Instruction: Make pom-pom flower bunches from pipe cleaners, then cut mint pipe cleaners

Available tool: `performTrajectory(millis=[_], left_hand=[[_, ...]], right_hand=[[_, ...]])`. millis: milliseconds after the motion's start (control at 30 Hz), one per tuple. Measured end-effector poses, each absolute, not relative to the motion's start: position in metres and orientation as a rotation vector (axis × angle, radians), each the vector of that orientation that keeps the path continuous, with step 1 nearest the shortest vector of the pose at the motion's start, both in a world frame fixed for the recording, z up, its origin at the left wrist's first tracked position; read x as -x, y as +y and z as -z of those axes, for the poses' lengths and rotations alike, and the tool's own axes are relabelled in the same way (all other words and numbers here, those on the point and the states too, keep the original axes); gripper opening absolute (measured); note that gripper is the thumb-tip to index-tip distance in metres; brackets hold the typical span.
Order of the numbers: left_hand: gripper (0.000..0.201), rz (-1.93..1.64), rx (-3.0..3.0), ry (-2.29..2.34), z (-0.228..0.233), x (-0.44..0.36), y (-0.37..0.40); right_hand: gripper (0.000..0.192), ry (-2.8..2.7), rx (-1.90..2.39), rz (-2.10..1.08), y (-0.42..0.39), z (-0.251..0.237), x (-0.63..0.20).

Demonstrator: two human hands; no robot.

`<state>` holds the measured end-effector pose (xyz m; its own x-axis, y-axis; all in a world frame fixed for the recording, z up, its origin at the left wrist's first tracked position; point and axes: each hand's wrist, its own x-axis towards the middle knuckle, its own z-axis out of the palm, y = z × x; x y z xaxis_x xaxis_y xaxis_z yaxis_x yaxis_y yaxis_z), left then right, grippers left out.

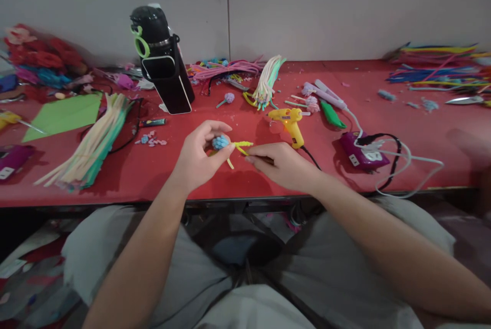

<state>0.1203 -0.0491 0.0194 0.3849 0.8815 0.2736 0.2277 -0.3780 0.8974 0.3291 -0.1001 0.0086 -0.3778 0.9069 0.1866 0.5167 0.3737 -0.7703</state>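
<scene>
My left hand (199, 157) pinches a small blue fuzzy ball (220, 142) between thumb and fingers, just above the red table (153, 170). A yellow-green pipe cleaner (242, 146) runs from the ball to the right. My right hand (280, 162) grips the far end of that pipe cleaner with its fingertips. Both hands are near the table's front edge, in the middle. A yellow glue gun (290, 122) stands just behind my right hand.
A black bottle (153, 37) and a phone on a stand (169, 86) are at the back left. Bundles of pipe cleaners lie at left (94, 142), centre back (268, 81) and far right (441, 65). A purple power strip (360, 151) with cables lies right. Green paper (65, 114) lies left.
</scene>
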Motion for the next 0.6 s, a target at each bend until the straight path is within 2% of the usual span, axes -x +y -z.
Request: performTrajectory(millis=[133,233,400,600], left_hand=[[0.029,-0.95,-1.917,1.054,-0.016,-0.123,-0.051],[0.028,-0.741,-1.993,1.017,-0.011,-0.125,-0.054],[0.033,-0.521,-1.881,0.751,-0.011,-0.126,-0.057],[0.038,-0.663,-1.637,0.641,-0.02,-0.125,-0.054]], right_hand=[[0.032,-2.238,1.255,-0.632,-0.104,-0.011,-0.331],[0.027,-2.396,1.172,-0.532,-0.105,-0.013,-0.335],[0.022,-2.305,1.103,-0.609,-0.101,-0.022,-0.348],[0.029,-2.088,1.121,-0.708,-0.094,-0.024,-0.354]])
